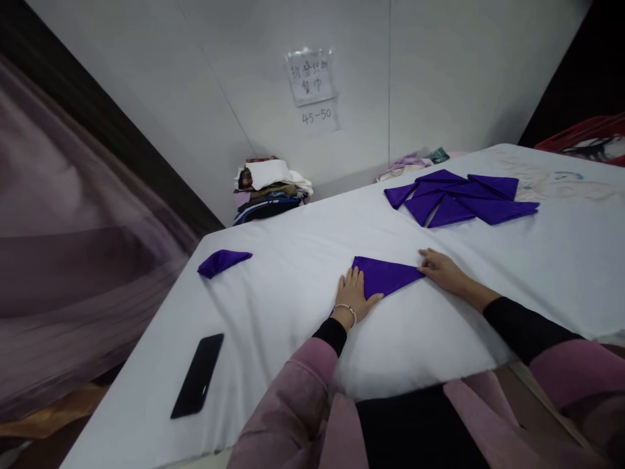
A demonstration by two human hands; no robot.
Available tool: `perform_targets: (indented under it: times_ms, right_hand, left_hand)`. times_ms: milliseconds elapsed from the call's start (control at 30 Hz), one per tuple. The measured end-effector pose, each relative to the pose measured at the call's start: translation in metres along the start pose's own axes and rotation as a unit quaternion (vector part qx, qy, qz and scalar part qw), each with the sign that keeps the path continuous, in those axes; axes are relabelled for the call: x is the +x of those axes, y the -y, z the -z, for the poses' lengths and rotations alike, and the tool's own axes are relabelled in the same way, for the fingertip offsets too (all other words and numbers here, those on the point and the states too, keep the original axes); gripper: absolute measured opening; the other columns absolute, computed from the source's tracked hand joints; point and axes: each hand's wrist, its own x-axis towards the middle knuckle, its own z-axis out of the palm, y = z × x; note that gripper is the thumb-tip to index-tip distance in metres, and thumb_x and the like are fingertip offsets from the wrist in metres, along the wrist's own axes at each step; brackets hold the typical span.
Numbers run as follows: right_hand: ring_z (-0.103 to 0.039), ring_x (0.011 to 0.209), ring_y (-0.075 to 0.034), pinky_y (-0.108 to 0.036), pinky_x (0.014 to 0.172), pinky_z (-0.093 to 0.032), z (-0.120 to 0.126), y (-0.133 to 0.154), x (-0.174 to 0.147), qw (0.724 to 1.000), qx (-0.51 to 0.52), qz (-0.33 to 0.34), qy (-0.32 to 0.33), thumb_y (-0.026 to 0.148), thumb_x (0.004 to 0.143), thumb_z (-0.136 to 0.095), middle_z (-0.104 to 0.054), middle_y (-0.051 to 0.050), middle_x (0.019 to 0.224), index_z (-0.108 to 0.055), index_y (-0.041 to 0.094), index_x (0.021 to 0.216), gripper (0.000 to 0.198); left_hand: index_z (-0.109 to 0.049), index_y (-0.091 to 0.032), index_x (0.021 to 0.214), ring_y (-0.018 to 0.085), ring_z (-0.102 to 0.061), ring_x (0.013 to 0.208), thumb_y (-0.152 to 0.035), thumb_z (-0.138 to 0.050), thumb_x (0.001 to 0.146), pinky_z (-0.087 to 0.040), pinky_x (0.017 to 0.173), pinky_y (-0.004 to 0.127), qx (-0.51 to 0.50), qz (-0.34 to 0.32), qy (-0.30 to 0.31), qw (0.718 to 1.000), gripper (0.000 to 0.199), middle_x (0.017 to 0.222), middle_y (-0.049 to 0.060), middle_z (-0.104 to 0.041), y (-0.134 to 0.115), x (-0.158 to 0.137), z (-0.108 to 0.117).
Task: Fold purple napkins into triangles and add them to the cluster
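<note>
A purple cloth napkin (388,275), folded into a triangle, lies flat on the white-covered table in front of me. My left hand (352,294) rests flat on its left part with the fingers stretched out, hiding that end. At the napkin's right tip, my right hand (441,270) pinches the corner between thumb and finger. Off to the left lies another folded purple napkin (222,262), slightly raised and bunched. Several folded purple napkins (461,195) overlap in a loose pile at the back right.
A black phone (198,376) lies at the table's (278,293) front left. Behind the far edge are a stack of folded cloths (271,189) and more fabric (407,164). A paper sign (312,78) hangs on the wall. A red basket (581,137) stands far right.
</note>
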Motion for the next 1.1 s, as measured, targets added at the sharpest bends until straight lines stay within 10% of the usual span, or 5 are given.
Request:
perform_targets:
  times_ms: [167, 367, 733, 1100]
  right_hand:
    - [-0.032, 0.132, -0.031, -0.056, 0.105, -0.025, -0.008, 0.044, -0.012, 0.995, -0.071, 0.057, -0.034, 0.039, 0.088, -0.041, -0.048, -0.013, 0.135, -0.061, 0.018, 0.107, 0.035]
    - [-0.028, 0.135, -0.026, -0.051, 0.109, -0.021, -0.033, 0.094, -0.007, 0.98, -0.072, 0.164, 0.084, 0.049, 0.091, -0.034, -0.041, -0.011, 0.142, -0.042, 0.019, 0.136, 0.054]
    - [-0.023, 0.136, -0.026, -0.05, 0.109, -0.02, -0.052, 0.082, 0.006, 0.967, -0.109, 0.191, 0.127, 0.058, 0.09, -0.029, -0.03, -0.012, 0.147, -0.034, 0.018, 0.141, 0.065]
    - [-0.02, 0.137, -0.026, -0.05, 0.111, -0.016, -0.039, 0.083, 0.004, 0.962, -0.083, 0.205, 0.161, 0.056, 0.09, -0.031, -0.029, -0.01, 0.148, -0.033, 0.02, 0.142, 0.063]
  left_hand:
    - [-0.019, -0.008, 0.144, 0.025, -0.006, 0.141, -0.073, -0.014, 0.081, -0.009, 0.113, 0.045, -0.001, 0.0, -0.007, 1.0, 0.091, 0.153, 0.012, -0.012, 0.0, 0.0, -0.001]
    - [-0.021, -0.008, 0.143, 0.027, -0.008, 0.14, -0.073, -0.019, 0.081, -0.011, 0.113, 0.046, -0.004, -0.003, -0.025, 1.0, 0.09, 0.152, 0.014, -0.016, -0.001, 0.0, -0.005]
    - [-0.043, -0.015, 0.133, 0.02, -0.03, 0.134, -0.029, -0.044, 0.088, -0.022, 0.111, 0.032, -0.199, 0.039, -0.056, 0.978, 0.047, 0.145, 0.009, -0.036, 0.025, 0.02, 0.015]
    - [-0.053, -0.015, 0.121, 0.023, -0.057, 0.108, -0.029, -0.062, 0.078, -0.045, 0.088, 0.029, -0.272, 0.177, -0.024, 0.945, 0.046, 0.119, 0.012, -0.061, 0.026, 0.081, 0.029]
